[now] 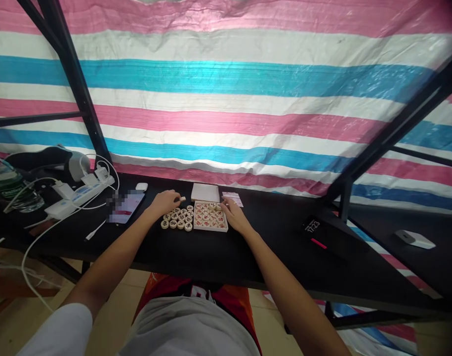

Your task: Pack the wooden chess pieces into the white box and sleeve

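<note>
Twelve-odd loose chess discs (177, 217) lie on black table (255, 247), just left of wooden box (211, 228). Box looks nearly filled; loose batch not yet in. Left hand (166, 201) pinches single disc (182, 199). Right hand (233, 213) touches box's far corner; grip cannot be told.

Striped tarp wall (226, 99), black table (277, 247), black metal frame (73, 74), tiled floor (110, 316)
</note>
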`<state>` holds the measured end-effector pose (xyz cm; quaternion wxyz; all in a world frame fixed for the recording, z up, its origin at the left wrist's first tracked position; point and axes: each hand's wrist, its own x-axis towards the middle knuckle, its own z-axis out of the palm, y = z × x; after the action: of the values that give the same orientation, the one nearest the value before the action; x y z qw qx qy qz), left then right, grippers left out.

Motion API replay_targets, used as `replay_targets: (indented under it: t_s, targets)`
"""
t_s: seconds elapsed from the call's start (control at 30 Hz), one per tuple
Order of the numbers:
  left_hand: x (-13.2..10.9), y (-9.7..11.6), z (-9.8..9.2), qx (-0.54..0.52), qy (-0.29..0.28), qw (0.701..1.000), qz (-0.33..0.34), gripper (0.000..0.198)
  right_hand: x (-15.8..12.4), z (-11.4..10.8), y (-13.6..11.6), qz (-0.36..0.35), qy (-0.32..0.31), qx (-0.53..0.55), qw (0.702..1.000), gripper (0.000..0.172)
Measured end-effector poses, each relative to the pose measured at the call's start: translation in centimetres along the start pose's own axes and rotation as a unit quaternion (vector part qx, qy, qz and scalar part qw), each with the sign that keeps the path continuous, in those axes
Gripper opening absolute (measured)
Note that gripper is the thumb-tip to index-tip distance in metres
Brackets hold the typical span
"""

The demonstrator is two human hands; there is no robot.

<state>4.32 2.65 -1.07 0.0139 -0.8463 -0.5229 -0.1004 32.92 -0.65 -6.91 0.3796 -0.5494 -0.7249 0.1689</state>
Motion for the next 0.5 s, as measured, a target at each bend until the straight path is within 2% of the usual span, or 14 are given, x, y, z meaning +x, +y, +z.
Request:
replay_targets:
  t_s: [0.1,0.17,0.23,0.37,0.5]
  targets:
    - [0.2,1.9,-0.6,0.068,0.065,0.993,0.072,0.028,-0.1,-0.1,-0.1,0.002,-0.007,0.001,1.000,0.048]
    - [0.9,3.6,-0.6,0.089,0.060,0.986,0.129,0.027,0.0,-0.1,-0.1,-0.001,-0.010,-0.002,1.000,0.048]
    - [1.7,5.5,-0.3,0.109,0.035,0.981,0.159,0.025,0.0,-0.1,0.0,-0.001,-0.012,-0.005,1.000,0.048]
    - [2.9,8.5,0.9,0.131,-0.005,0.977,0.167,0.022,0.1,0.0,0.2,0.001,-0.013,-0.016,1.000,0.047]
    - [3.2,9.1,1.5,0.131,-0.010,0.982,0.138,0.024,0.1,-0.2,0.1,-0.008,-0.017,-0.024,1.000,0.043]
